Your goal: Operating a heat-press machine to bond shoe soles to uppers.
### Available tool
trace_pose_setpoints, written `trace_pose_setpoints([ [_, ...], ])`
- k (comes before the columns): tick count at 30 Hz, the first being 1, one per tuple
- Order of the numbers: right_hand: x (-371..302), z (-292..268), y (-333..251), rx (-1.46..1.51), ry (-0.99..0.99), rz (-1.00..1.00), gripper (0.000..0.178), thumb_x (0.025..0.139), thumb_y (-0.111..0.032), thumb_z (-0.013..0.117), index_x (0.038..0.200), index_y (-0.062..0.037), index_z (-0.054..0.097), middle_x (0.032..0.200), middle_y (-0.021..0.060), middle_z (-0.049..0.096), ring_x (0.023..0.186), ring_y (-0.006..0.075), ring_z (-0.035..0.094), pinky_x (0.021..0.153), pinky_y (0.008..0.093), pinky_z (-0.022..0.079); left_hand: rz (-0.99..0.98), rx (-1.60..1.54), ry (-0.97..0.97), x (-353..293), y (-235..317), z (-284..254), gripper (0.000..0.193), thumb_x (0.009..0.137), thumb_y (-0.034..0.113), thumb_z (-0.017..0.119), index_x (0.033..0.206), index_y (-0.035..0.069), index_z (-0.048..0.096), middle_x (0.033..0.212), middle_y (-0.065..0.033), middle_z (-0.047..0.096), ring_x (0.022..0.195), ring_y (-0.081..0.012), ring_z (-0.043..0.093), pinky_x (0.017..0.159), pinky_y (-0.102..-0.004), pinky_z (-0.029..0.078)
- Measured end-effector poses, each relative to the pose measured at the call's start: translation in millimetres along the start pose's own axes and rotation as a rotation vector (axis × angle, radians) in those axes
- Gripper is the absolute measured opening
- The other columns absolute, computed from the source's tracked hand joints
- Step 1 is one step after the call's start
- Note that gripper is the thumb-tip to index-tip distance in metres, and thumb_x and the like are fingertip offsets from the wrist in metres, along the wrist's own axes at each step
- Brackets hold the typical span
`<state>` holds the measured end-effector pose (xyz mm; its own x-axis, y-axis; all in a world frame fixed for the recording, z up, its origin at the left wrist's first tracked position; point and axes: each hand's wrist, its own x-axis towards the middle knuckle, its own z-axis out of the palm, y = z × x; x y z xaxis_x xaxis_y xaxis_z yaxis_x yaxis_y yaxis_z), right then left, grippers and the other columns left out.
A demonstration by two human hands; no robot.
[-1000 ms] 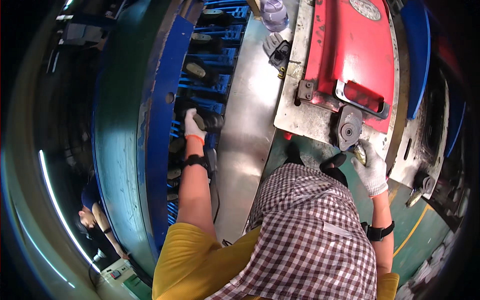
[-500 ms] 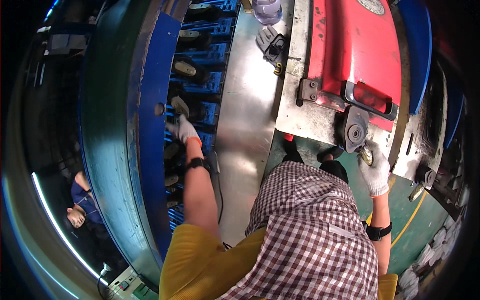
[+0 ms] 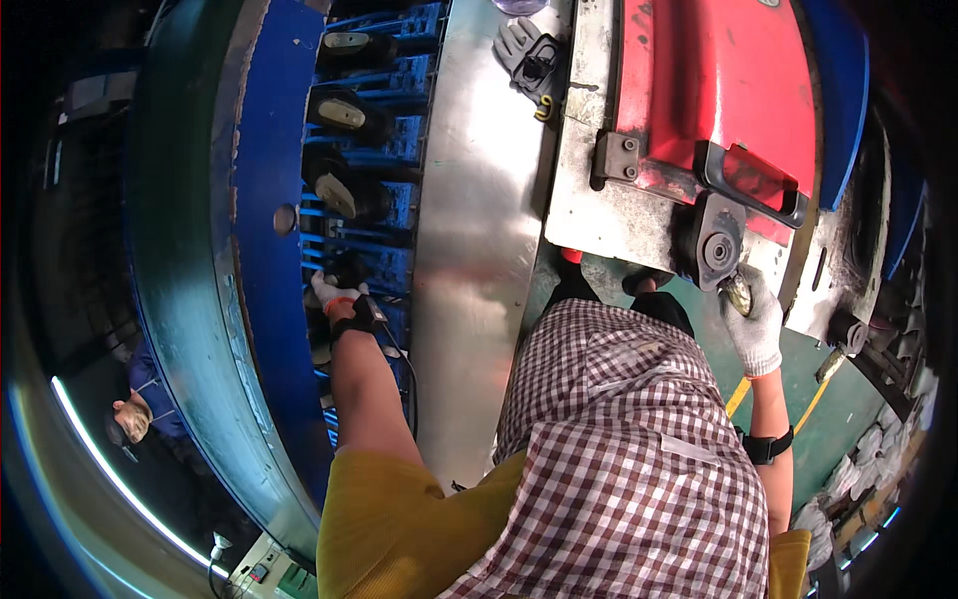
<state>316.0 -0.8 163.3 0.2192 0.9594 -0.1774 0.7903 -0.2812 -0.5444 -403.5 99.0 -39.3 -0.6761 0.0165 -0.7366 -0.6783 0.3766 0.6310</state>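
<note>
Two gloved hands [image 3: 335,292]; right fingers [image 3: 758,286] gripping one handle [image 3: 738,297] of two.

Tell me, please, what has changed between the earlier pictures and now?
The left hand let go of a shoe and moved along the rack, nearer the body; whether it holds anything now is unclear. The view shifted, and the bottle is nearly out. Unchanged: the right hand grips the handle; the glove lies on the bench.

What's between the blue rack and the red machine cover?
Head view: a shiny metal counter, with a grey glove and a clear container on it, then a pale metal plate.
</note>
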Motion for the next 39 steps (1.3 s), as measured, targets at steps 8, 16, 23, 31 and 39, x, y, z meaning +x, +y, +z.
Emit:
trace_pose_setpoints([
  [8,-0.2,-6.2,-3.6,-0.003,0.015,-0.088,0.04,0.084,-0.009,0.073,0.123,-0.0082,0.067,0.1,0.0184,0.075,0.093,0.0358,0.075,0.084,0.0398,0.059,-0.077,-0.423,-0.551,-86.6,-51.4,-98.8,0.046,0.087,0.036,0.069,0.124,0.009,0.069,0.125,-0.012,0.07,0.118,-0.0312,0.064,0.103,-0.0547,0.052],
  [16,8.0,-19.1,-9.3,0.033,-0.147,-0.158,0.047,0.087,-0.032,0.076,0.128,-0.0117,0.064,0.11,0.0174,0.073,0.104,0.0385,0.071,0.088,0.0479,0.056,-0.217,-0.264,-1.131,-305.7,-93.1,-79.6,0.092,0.072,0.023,0.078,0.154,-0.001,0.044,0.147,-0.022,0.054,0.135,-0.0407,0.053,0.124,-0.0574,0.035],
  [23,-12.2,-105.4,-50.7,-0.012,-0.262,-0.278,0.073,0.089,-0.044,0.073,0.145,-0.0033,0.05,0.127,0.0259,0.064,0.123,0.0402,0.061,0.105,0.0482,0.049,-0.126,0.276,-1.635,-443.6,-75.0,-10.1,0.113,0.068,0.024,0.084,0.162,-0.001,0.027,0.156,-0.0276,0.045,0.143,-0.0497,0.046,0.12,-0.0561,0.042],
  [31,-18.9,-107.6,1.9,0.997,0.08,-0.087,0.097,0.093,-0.029,0.07,0.169,-0.0075,0.014,0.171,0.0161,0.027,0.151,0.0253,0.038,0.121,0.036,0.035,0.269,1.142,-1.834,-606.6,-203.3,85.4,0.077,0.09,0.013,0.066,0.16,0.004,0.034,0.147,-0.0104,0.054,0.132,-0.0207,0.053,0.114,-0.0362,0.042],
  [39,28.9,-199.6,151.6,0.566,0.696,0.024,0.084,0.075,-0.025,0.081,0.151,-0.0031,0.054,0.15,0.0247,0.052,0.144,0.0344,0.047,0.124,0.0405,0.033,0.811,0.704,-2.005,-714.0,-216.1,127.0,0.086,0.096,0.015,0.062,0.168,0.005,0.016,0.169,-0.0223,0.03,0.159,-0.0333,0.027,0.128,-0.0453,0.024],
])
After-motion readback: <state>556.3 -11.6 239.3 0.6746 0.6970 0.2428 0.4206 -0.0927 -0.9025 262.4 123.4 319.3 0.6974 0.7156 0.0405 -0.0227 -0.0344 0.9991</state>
